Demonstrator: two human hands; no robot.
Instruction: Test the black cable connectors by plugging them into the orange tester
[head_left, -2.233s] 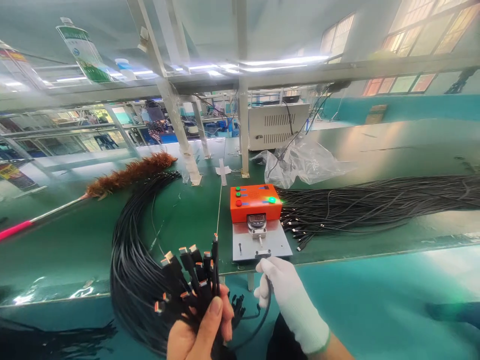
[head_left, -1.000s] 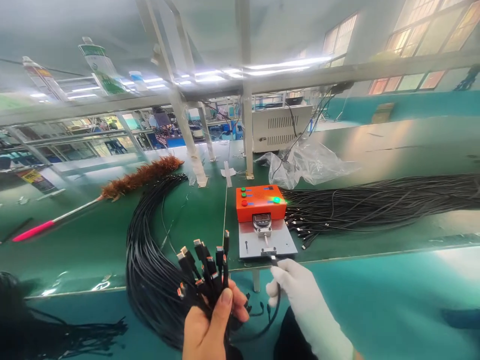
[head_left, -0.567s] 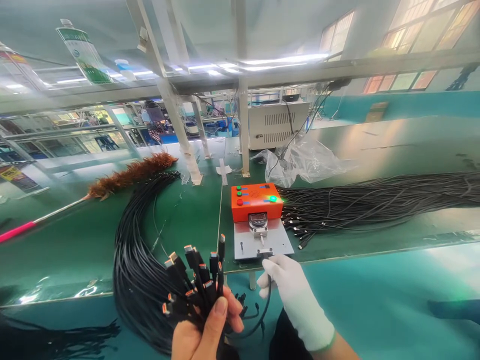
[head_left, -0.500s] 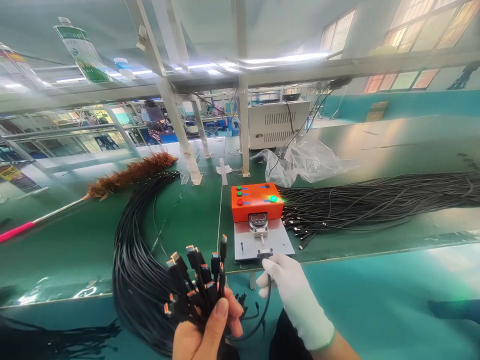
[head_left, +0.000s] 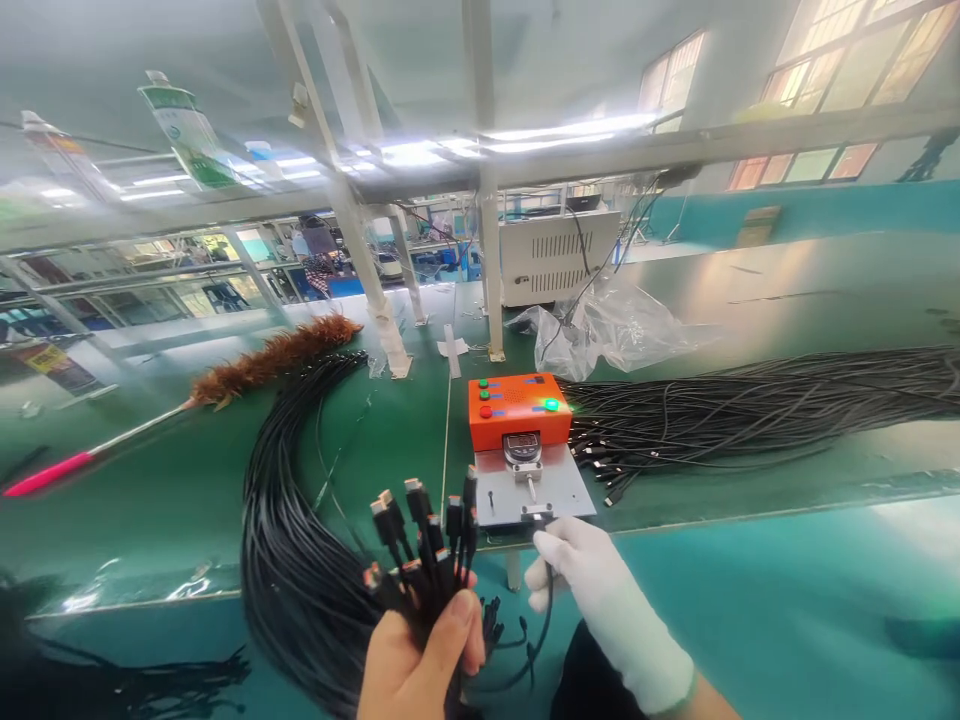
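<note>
A bunch of black USB cables (head_left: 424,545) is gripped in my left hand (head_left: 427,645), its connectors with orange-tinted ends fanned upward. The rest of that bundle (head_left: 289,540) curves back over the table at the left. My right hand (head_left: 589,580), in a white glove, pinches a single black cable (head_left: 549,590) just below its plug. That plug is at the small clamp on the front edge of the metal plate (head_left: 499,495); whether it is fully seated I cannot tell. Behind the plate sits an orange tester box (head_left: 517,405) with a lit green button and a round digital gauge (head_left: 523,450).
Another bundle of black cables (head_left: 750,410) lies on the right of the green table (head_left: 390,420). A brown feather duster (head_left: 277,355) lies at the left. Behind the tester are clear plastic film (head_left: 622,335), a grey metal cabinet (head_left: 559,255) and shelf posts (head_left: 491,270).
The whole view has shifted slightly, so the bench appears farther right and lower. Both hands keep their grips, my right still at the plate's front edge.
</note>
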